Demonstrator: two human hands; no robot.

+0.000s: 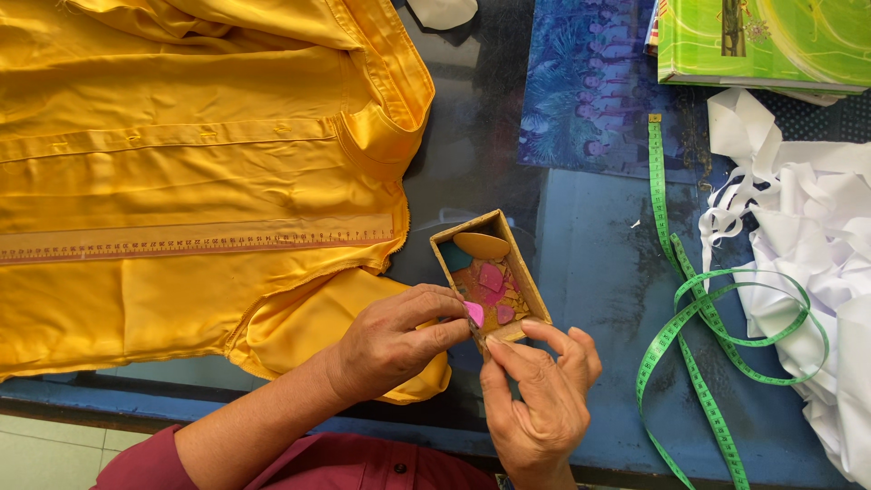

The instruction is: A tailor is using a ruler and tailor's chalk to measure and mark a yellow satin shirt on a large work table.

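Left hand (395, 340) grip clamped on pink chalk (474, 313); right hand (540, 390) steadies small box (490, 272). Yellow garment (181, 181) crowds left; green tape measure (699, 327) lies right; desk (590, 263) open between.

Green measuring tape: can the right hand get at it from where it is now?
Probably yes. The green measuring tape lies uncovered on the table, just beside the right hand, nothing between them; the hand is at the small box.

The yellow garment (181, 172) runs off the left and top edges. The left hand (395, 340) covers its lower corner, and the white cloth (807, 263) (crumpled) is cut off at the right.
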